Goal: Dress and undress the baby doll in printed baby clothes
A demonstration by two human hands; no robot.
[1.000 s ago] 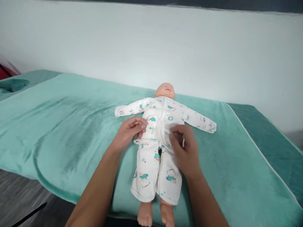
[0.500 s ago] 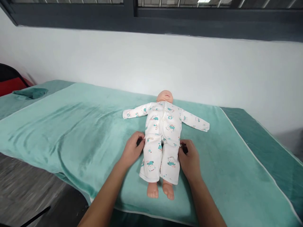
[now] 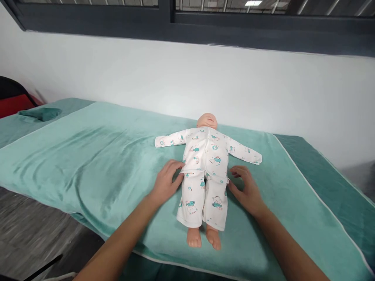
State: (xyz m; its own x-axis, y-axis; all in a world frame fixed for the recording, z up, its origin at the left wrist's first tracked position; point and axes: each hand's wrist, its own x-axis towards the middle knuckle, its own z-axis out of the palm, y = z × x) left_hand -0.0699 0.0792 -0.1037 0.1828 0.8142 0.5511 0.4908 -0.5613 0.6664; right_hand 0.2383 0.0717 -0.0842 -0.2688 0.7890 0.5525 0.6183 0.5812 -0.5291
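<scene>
A baby doll (image 3: pixel 205 171) lies on its back on a teal towel (image 3: pixel 96 164), head toward the wall, arms spread. It wears a white top and trousers printed with teal animals; its bare feet (image 3: pixel 204 238) point toward me. My left hand (image 3: pixel 166 182) rests on the towel at the doll's left hip, fingers loosely curved and touching the waistband. My right hand (image 3: pixel 245 188) lies on the towel just beside the other hip, fingers spread, holding nothing.
The towel covers a table with a darker green cover (image 3: pixel 336 183) showing at the right. A folded dark green cloth (image 3: pixel 39 114) lies at the far left, with a red and black chair (image 3: pixel 13 101) behind it. A white wall and dark window frame stand behind.
Both hands have left the doll's waist clothing and moved outward onto the towel beside its hips. The right hand's fingers opened. The camera view rose and drew back.
</scene>
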